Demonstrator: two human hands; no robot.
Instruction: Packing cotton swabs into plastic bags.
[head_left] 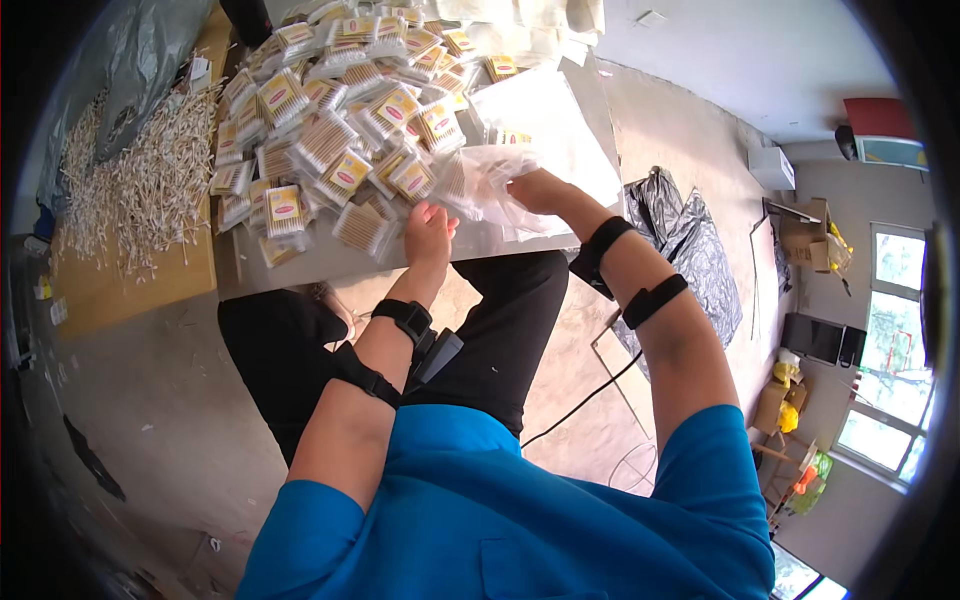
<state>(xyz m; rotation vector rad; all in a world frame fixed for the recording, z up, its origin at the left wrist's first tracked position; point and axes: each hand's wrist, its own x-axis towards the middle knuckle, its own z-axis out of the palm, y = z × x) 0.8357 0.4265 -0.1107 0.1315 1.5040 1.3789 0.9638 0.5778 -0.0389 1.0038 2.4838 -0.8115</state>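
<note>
A worktop at the top of the frame carries heaped cotton-swab packets, with a clear plastic bag at upper centre gripped by the right hand, while the left hand curls nearby, grip unclear.

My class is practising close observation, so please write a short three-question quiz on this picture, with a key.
1. Which hand is at the clear plastic bag?
2. True or false: the loose cotton swabs lie to the left of the packet pile.
3. What colour is the shirt? (a) red (b) blue (c) white

Key: 1. The right hand. 2. True. 3. (b)
</note>
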